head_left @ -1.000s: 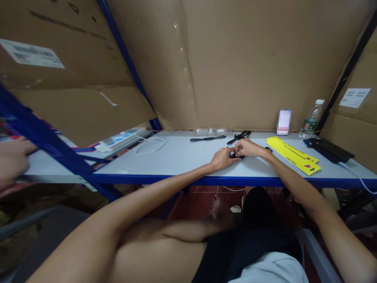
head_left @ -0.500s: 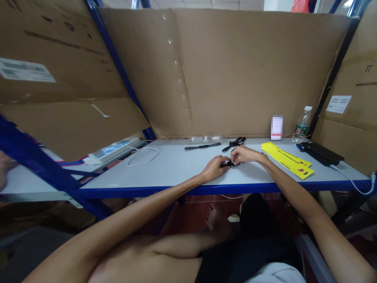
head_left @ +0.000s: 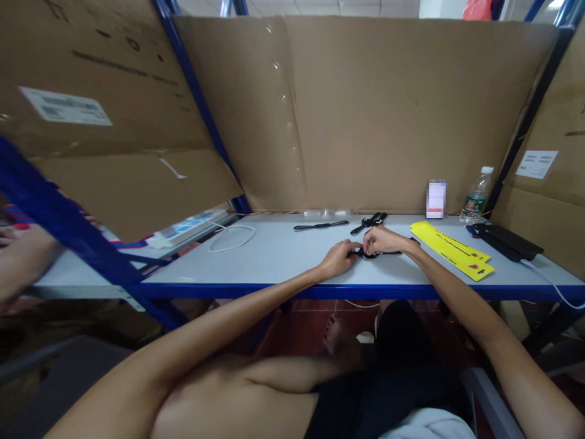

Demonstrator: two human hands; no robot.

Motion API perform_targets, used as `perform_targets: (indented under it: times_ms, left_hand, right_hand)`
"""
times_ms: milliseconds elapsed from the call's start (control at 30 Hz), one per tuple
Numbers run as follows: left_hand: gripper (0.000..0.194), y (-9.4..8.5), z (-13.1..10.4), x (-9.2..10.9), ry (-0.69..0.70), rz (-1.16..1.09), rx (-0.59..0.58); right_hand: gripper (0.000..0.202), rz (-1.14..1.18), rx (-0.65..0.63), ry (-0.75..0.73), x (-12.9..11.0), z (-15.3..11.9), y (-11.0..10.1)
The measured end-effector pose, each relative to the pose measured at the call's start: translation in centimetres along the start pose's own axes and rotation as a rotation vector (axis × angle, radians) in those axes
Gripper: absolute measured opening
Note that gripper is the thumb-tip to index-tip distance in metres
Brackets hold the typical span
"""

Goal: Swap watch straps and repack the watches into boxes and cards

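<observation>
A black strap point(head_left: 369, 254) lies low over the white tabletop between my two hands, with a loop in it. My left hand point(head_left: 339, 258) pinches its left end, fingers closed. My right hand point(head_left: 381, 239) bends over the loop with its fingertips closed on the strap; part of the strap shows beyond, under the wrist. Just behind my hands rests a bundle of black straps with metal-looking fittings point(head_left: 368, 223). Another thin black strap point(head_left: 320, 225) lies flat to the left of that bundle. The exact finger contact is too small to make out.
Yellow printed cards point(head_left: 452, 250) lie right of my hands. Farther right are a black power bank-like box point(head_left: 509, 241), a water bottle point(head_left: 476, 196) and a propped phone point(head_left: 436, 199). A white cable point(head_left: 232, 238) curls at left. Beyond the blue post, another person's arm point(head_left: 27, 262) shows.
The view has shifted a little, so things sit farther right. More of the black strap shows beneath my right wrist, and its loop is more visible. The other person's arm has come farther into view.
</observation>
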State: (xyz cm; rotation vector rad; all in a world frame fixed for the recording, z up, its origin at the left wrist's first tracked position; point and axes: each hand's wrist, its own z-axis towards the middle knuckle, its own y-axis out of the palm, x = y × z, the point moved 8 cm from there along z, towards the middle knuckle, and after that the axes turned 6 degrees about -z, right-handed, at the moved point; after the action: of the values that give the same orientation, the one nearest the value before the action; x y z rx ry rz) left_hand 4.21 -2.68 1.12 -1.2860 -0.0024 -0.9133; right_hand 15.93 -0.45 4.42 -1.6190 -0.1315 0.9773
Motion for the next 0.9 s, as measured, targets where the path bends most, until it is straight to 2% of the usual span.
perform_targets:
  times_ms: [133, 233, 467, 600, 733, 800, 900]
  left_hand:
    - [0.043, -0.1, 0.0, 0.1, 0.0, 0.0, 0.008]
    - [0.045, -0.1, 0.0, 0.2, 0.001, -0.008, 0.012]
    - [0.044, -0.2, -0.1, 0.2, -0.005, 0.008, 0.007]
    - [0.04, -0.1, 0.0, 0.1, -0.001, 0.027, 0.001]
    - [0.043, 0.0, 0.0, 0.0, -0.008, 0.019, -0.007]
    - [0.043, 0.0, -0.1, 0.1, -0.004, 0.007, -0.011]
    - [0.042, 0.0, -0.1, 0.2, 0.0, 0.001, -0.013]
  right_hand:
    - [0.005, 0.18, -0.09, 0.034, 0.7, -0.1, 0.4]
    - [0.013, 0.203, -0.141, 0.02, 1.0, 0.0, 0.2]
    - [0.007, -0.003, -0.032, -0.095, 0.1, 0.2, -0.5]
    - [0.008, 0.001, 0.056, -0.011, -0.1, 0.1, -0.4]
    - [0.008, 0.026, 0.031, 0.071, 0.4, -0.1, 0.1]
    - [0.014, -0.031, 0.028, 0.061, 0.5, -0.1, -0.2]
    - [0.027, -0.1, 0.088, 0.009, 0.5, -0.3, -1.2]
